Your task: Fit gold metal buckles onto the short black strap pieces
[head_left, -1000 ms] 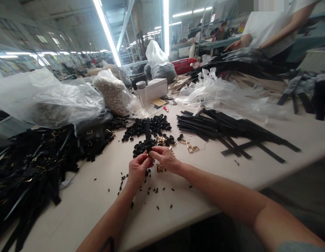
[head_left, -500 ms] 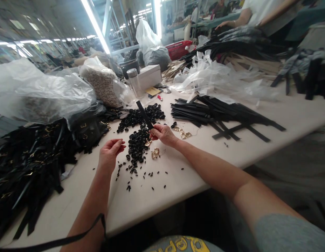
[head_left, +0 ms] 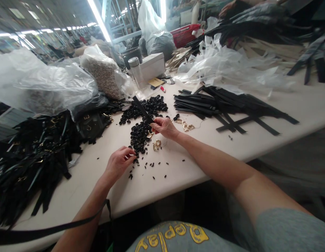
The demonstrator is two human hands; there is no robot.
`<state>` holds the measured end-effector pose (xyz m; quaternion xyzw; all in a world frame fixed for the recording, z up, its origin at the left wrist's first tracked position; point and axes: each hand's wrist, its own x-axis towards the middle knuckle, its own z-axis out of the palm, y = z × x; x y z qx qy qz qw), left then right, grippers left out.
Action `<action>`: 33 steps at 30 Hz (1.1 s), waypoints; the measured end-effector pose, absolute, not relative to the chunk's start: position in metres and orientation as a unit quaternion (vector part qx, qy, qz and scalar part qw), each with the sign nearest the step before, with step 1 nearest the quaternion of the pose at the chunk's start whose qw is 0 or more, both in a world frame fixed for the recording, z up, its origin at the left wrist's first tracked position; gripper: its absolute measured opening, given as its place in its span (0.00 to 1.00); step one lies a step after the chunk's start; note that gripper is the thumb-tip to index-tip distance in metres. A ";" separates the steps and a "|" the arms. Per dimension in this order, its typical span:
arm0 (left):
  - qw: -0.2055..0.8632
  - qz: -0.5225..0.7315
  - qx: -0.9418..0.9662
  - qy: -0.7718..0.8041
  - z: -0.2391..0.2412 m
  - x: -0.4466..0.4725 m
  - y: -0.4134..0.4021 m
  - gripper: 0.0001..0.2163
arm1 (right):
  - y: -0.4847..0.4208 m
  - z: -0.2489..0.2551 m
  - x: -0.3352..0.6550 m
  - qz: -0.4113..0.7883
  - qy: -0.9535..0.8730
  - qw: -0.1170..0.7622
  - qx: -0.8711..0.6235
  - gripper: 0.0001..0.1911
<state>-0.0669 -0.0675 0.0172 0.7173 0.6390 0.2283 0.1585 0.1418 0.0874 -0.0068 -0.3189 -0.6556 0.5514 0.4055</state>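
Observation:
My right hand (head_left: 165, 128) is closed on the lower end of a black strap (head_left: 141, 107). The strap slants up and left over a heap of small black loops (head_left: 138, 138). At the near left edge of that heap is my left hand (head_left: 120, 160), thumb and fingertips drawn together in a pinch. Whatever lies between those fingertips is too small to name. Gold buckles (head_left: 156, 145) rest just below my right hand, and more gold buckles (head_left: 185, 125) are to its right. Tiny black pieces (head_left: 152, 164) are scattered on the table nearer to me.
Black straps (head_left: 194, 103) are piled at the right, with crumpled clear plastic (head_left: 220, 64) behind. A mound of buckled black straps (head_left: 39, 150) covers the left side. A clear bottle (head_left: 136, 71), a white box (head_left: 152, 65) and a red lighter (head_left: 163, 89) stand or lie farther back.
My left hand has moved right and down to the edge of the loop heap. My right hand still holds the strap, which now leans farther left. The view has shifted slightly.

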 end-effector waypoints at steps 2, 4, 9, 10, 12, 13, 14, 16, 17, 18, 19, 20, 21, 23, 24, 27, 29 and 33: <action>0.137 0.212 0.725 0.640 0.014 -0.070 -0.068 0.05 | 0.085 -0.006 0.141 0.552 -0.660 0.400 -0.316 0.10; 0.111 0.195 0.737 0.638 0.012 -0.072 -0.067 0.06 | 0.084 -0.007 0.140 0.555 -0.661 0.394 -0.315 0.10; 0.075 0.189 0.749 0.631 0.016 -0.068 -0.060 0.05 | 0.079 -0.008 0.137 0.579 -0.653 0.380 -0.307 0.10; 0.084 0.203 0.745 0.630 0.017 -0.068 -0.059 0.04 | 0.078 -0.008 0.137 0.583 -0.653 0.375 -0.306 0.10; 0.126 0.259 0.713 0.640 0.018 -0.067 -0.055 0.05 | 0.075 -0.007 0.136 0.587 -0.657 0.366 -0.300 0.10; 0.165 0.299 0.680 0.649 0.018 -0.066 -0.052 0.06 | 0.073 -0.006 0.136 0.587 -0.662 0.362 -0.295 0.10; 0.217 0.347 0.633 0.657 0.019 -0.065 -0.049 0.08 | 0.071 -0.006 0.136 0.585 -0.667 0.357 -0.291 0.10; 0.339 0.450 0.514 0.647 0.019 -0.061 -0.040 0.11 | 0.067 -0.005 0.136 0.588 -0.673 0.347 -0.285 0.10; 0.393 0.497 0.453 0.627 0.019 -0.058 -0.036 0.13 | 0.065 -0.004 0.135 0.592 -0.673 0.341 -0.283 0.10; 0.437 0.536 0.400 0.602 0.018 -0.053 -0.031 0.15 | 0.064 -0.003 0.135 0.597 -0.671 0.335 -0.284 0.10; 0.467 0.567 0.358 0.577 0.018 -0.049 -0.026 0.16 | 0.062 -0.003 0.134 0.604 -0.668 0.329 -0.285 0.10; 0.484 0.590 0.327 0.557 0.017 -0.044 -0.022 0.17 | 0.061 -0.002 0.134 0.611 -0.664 0.323 -0.286 0.10; 0.495 0.607 0.305 0.542 0.016 -0.038 -0.019 0.18 | 0.059 -0.001 0.133 0.616 -0.662 0.318 -0.286 0.09; 0.506 0.626 0.281 0.521 0.013 -0.030 -0.014 0.18 | 0.057 0.000 0.133 0.625 -0.656 0.311 -0.287 0.09; 0.508 0.633 0.275 0.515 0.012 -0.027 -0.013 0.18 | 0.057 0.001 0.132 0.629 -0.653 0.309 -0.288 0.09; 0.504 0.643 0.271 0.509 0.009 -0.023 -0.013 0.17 | 0.055 0.002 0.132 0.634 -0.648 0.303 -0.294 0.08; 0.497 0.645 0.274 0.512 0.009 -0.022 -0.013 0.16 | 0.055 0.003 0.131 0.634 -0.647 0.301 -0.297 0.07; 0.489 0.643 0.282 0.518 0.010 -0.022 -0.014 0.16 | 0.055 0.004 0.131 0.633 -0.647 0.300 -0.302 0.06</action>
